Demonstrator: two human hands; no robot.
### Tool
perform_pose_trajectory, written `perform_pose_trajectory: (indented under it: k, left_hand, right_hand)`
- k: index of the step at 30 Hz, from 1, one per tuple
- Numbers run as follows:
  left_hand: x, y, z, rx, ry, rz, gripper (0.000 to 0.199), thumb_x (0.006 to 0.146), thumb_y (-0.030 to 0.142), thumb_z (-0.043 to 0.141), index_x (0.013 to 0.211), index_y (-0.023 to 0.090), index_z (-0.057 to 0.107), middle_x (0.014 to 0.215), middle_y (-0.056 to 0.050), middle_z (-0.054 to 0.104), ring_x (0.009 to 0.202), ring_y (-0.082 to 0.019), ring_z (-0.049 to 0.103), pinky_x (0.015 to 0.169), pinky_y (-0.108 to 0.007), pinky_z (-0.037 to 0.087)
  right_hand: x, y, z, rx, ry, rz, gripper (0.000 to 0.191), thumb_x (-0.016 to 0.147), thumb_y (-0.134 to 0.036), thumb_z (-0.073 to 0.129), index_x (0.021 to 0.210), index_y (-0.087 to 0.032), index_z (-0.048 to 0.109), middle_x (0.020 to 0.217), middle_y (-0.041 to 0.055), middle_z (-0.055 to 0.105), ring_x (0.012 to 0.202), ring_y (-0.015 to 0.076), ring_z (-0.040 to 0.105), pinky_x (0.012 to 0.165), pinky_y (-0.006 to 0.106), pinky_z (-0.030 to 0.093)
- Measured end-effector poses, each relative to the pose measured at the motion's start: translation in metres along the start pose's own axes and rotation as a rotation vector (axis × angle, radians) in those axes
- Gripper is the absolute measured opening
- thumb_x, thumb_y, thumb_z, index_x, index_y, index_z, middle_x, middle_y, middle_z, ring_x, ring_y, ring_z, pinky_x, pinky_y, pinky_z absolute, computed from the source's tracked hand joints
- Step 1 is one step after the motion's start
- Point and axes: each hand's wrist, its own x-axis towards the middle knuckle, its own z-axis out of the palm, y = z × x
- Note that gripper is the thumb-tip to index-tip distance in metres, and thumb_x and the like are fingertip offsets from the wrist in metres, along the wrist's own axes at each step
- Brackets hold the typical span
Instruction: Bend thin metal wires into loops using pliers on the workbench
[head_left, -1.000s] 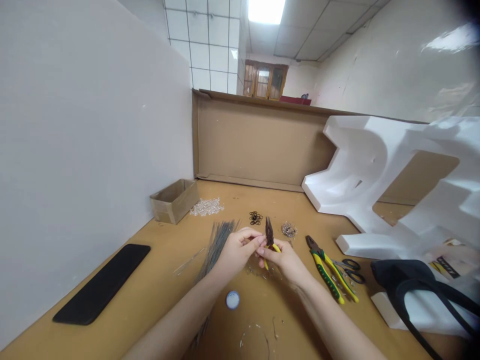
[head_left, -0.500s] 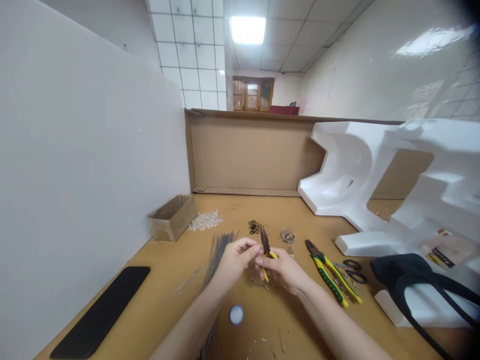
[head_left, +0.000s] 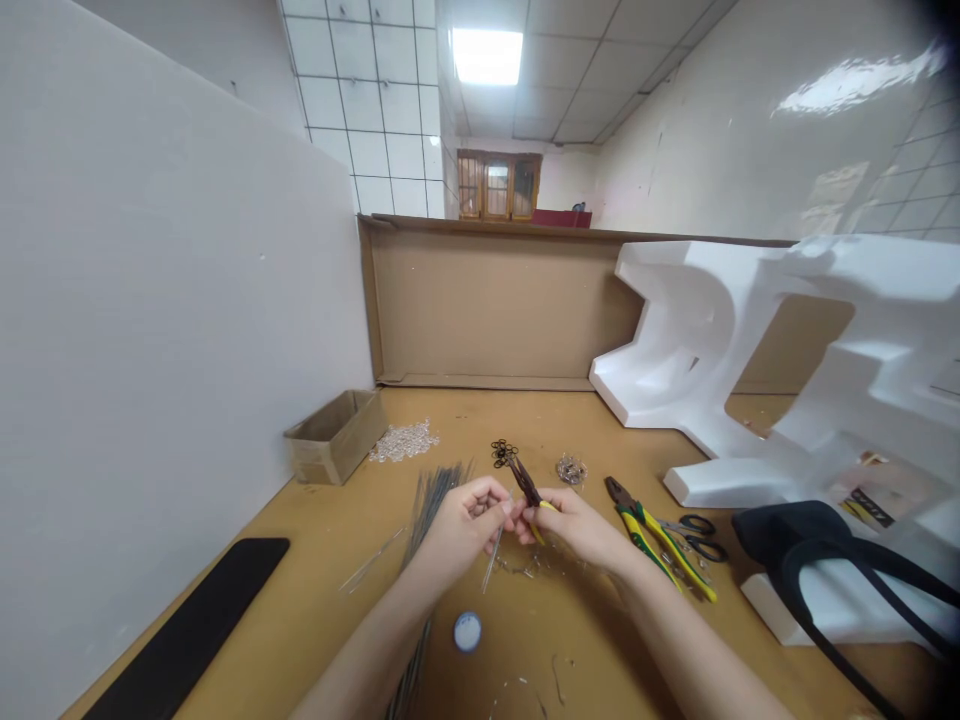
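My right hand (head_left: pixel 571 527) is shut on small yellow-handled pliers (head_left: pixel 526 484), their dark jaws slanting up and left. My left hand (head_left: pixel 469 520) pinches a thin metal wire (head_left: pixel 492 560) whose end hangs below the fingers, right beside the pliers. The two hands nearly touch. Past the fingertips lie black rubber rings (head_left: pixel 504 453) and a small heap of metal bits (head_left: pixel 571 469). A bundle of long grey wires (head_left: pixel 431 510) runs beneath my left forearm. What the pliers' jaws grip is too small to tell.
Larger yellow-green pliers (head_left: pixel 649 535) and scissors (head_left: pixel 697 538) lie to the right, before a big white foam letter (head_left: pixel 697 370) and a black bag (head_left: pixel 795 530). Left stand a cardboard box (head_left: pixel 336 436), clear beads (head_left: pixel 403 441) and a black pad (head_left: pixel 187 630).
The small pliers have tipped from nearly upright to slanting left, and a thin wire now shows below my left fingers. The view has shifted slightly.
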Motion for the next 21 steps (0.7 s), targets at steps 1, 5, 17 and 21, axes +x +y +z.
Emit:
perform_pose_trajectory:
  k: [1, 5, 17, 21]
  left_hand:
    - [-0.0003, 0.0003, 0.0008, 0.002, -0.005, -0.002, 0.018, 0.070, 0.031, 0.057, 0.067, 0.015, 0.051, 0.056, 0.001, 0.056, 0.041, -0.006, 0.043, 0.041, -0.018, 0.037]
    - [-0.0005, 0.0013, 0.0025, 0.019, -0.034, -0.003, 0.016, 0.070, 0.029, 0.055, 0.065, 0.015, 0.051, 0.054, 0.001, 0.056, 0.038, -0.005, 0.041, 0.039, -0.018, 0.035]
    - [-0.0017, 0.0006, 0.0028, 0.095, -0.042, -0.017, 0.014, 0.070, 0.027, 0.051, 0.072, 0.013, 0.055, 0.055, 0.002, 0.052, 0.045, -0.006, 0.042, 0.040, -0.017, 0.033]
    - [-0.0021, 0.0011, 0.0028, 0.101, -0.043, -0.022, 0.018, 0.070, 0.028, 0.052, 0.076, 0.013, 0.057, 0.056, 0.002, 0.052, 0.048, -0.007, 0.043, 0.044, -0.018, 0.034]
  right_hand:
    - [-0.0007, -0.0005, 0.0000, -0.017, -0.011, 0.005, 0.020, 0.078, -0.027, 0.050, 0.082, -0.013, 0.065, 0.070, 0.0025, 0.059, 0.064, 0.0116, 0.052, 0.063, 0.025, 0.040]
    - [-0.0024, 0.0000, 0.0016, -0.087, -0.023, 0.001, 0.021, 0.079, -0.027, 0.048, 0.082, -0.015, 0.065, 0.068, 0.0014, 0.058, 0.062, 0.0115, 0.051, 0.062, 0.025, 0.040]
    - [-0.0045, -0.0036, 0.0023, -0.318, 0.028, 0.010, 0.025, 0.081, -0.030, 0.043, 0.081, -0.014, 0.062, 0.070, 0.0021, 0.059, 0.065, 0.0123, 0.052, 0.063, 0.023, 0.041]
    - [-0.0042, -0.0015, 0.0023, -0.380, 0.024, 0.005, 0.027, 0.083, -0.031, 0.041, 0.080, -0.014, 0.062, 0.068, 0.0013, 0.058, 0.061, 0.0112, 0.050, 0.061, 0.022, 0.039]
